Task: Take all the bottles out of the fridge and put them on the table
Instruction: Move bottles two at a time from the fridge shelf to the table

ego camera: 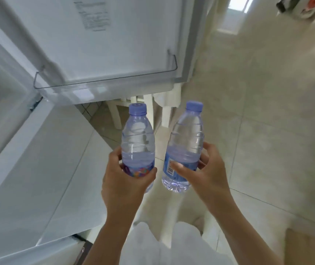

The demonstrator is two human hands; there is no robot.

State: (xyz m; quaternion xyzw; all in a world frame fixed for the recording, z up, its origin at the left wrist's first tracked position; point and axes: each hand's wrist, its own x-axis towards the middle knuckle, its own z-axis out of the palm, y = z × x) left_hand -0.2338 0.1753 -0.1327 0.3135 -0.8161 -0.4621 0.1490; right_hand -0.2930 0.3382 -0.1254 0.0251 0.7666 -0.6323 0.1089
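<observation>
I hold two clear plastic water bottles with pale purple caps, both partly filled. My left hand (126, 180) grips the left bottle (138, 138) around its colourful label, upright. My right hand (208, 173) grips the right bottle (186, 142) at its blue label, tilted slightly to the right. Both bottles are in front of me over the floor, to the right of the open fridge (9, 115). The fridge door (103, 44) swings open ahead, and its clear door shelf (105, 84) holds nothing that I can see. The table is not in view.
The lower fridge door (38, 165) runs along my left. White chair legs (114, 115) stand under the open door. Pale tiled floor (258, 121) spreads to the right. A cardboard box (309, 247) sits at the bottom right, and a dark object (301, 6) at the top right.
</observation>
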